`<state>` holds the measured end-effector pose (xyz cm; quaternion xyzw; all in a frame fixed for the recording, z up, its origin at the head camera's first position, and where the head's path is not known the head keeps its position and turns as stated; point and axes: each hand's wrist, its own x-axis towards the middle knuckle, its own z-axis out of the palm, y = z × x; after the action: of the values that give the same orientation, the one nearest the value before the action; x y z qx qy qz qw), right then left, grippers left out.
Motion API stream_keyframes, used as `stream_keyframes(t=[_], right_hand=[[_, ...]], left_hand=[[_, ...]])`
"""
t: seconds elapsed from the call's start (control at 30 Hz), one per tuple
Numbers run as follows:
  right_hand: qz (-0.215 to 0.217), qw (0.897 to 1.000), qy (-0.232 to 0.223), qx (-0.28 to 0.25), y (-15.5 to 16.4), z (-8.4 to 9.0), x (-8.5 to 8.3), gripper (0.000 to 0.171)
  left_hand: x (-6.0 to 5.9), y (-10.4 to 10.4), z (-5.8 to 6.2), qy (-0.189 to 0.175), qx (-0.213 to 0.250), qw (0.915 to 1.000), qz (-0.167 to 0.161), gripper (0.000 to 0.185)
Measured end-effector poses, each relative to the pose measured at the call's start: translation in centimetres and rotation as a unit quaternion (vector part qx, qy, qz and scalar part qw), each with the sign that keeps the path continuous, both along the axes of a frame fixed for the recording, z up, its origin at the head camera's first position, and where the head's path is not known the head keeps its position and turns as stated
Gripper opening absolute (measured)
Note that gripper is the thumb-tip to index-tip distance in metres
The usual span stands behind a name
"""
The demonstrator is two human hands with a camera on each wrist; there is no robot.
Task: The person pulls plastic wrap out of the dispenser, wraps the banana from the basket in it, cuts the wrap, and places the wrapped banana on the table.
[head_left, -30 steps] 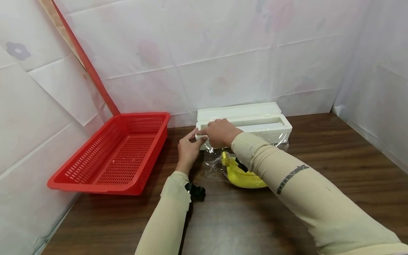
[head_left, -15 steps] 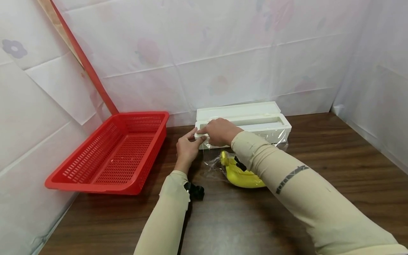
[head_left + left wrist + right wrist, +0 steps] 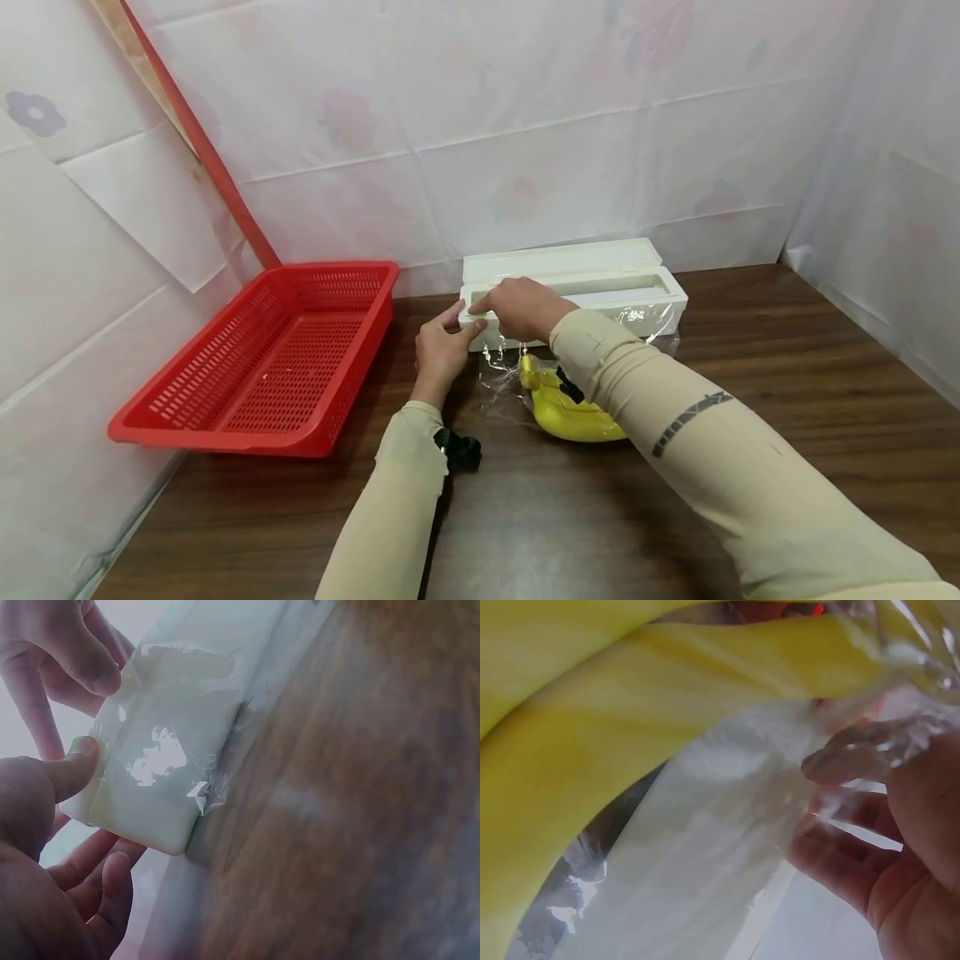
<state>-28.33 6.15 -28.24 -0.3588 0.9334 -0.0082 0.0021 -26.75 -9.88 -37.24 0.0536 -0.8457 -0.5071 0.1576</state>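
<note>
Barely shifted, both hands pinch the box's edge, a gap from the basket.

Near the back edge of the wooden bench stands a long white rectangular box, lid tipped back. Clear, glossy plastic film drapes its front wall. Just in front lies a bunch of bright yellow bananas, stem toward the bench's left edge.

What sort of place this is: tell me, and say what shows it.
Probably a makeshift indoor wrapping station: a brown table, patterned sheeting along the back and both sides, and an open white box with clear film over its front.
</note>
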Motion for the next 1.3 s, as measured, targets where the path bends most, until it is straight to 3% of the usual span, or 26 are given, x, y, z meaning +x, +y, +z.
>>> stream_keyframes(t=[0.23, 0.4, 0.63, 0.87, 1.13, 1.3], right_hand=[[0.000, 1.000, 0.012, -0.006, 0.2, -0.4, 0.2, 0.047], [-0.024, 0.999, -0.012, -0.024, 0.7, -0.2, 0.1, 0.042], [-0.005, 0.999, -0.029, -0.041, 1.8, -0.1, -0.2, 0.044], [-0.017, 0.998, -0.059, -0.018, 1.8, 0.4, 0.5, 0.047], [-0.056, 0.997, -0.026, 0.040, 1.8, 0.7, 1.2, 0.053], [-0.050, 0.998, -0.033, 0.027, 1.8, 0.6, 1.2, 0.052]], left_hand=[[0.1, 0.2, -0.1, -0.020, -0.011, 0.9997, 0.000, 0.057], [-0.1, 0.3, -0.1, -0.011, -0.012, 0.9999, -0.003, 0.056], [-0.3, 0.6, -0.1, -0.015, -0.013, 0.9998, -0.001, 0.057], [-0.3, 0.7, -0.3, -0.020, -0.022, 0.9995, 0.009, 0.057], [-0.1, 0.5, -0.2, -0.022, -0.009, 0.9997, 0.010, 0.056], [-0.2, 0.5, -0.2, -0.024, 0.000, 0.9997, 0.006, 0.056]])
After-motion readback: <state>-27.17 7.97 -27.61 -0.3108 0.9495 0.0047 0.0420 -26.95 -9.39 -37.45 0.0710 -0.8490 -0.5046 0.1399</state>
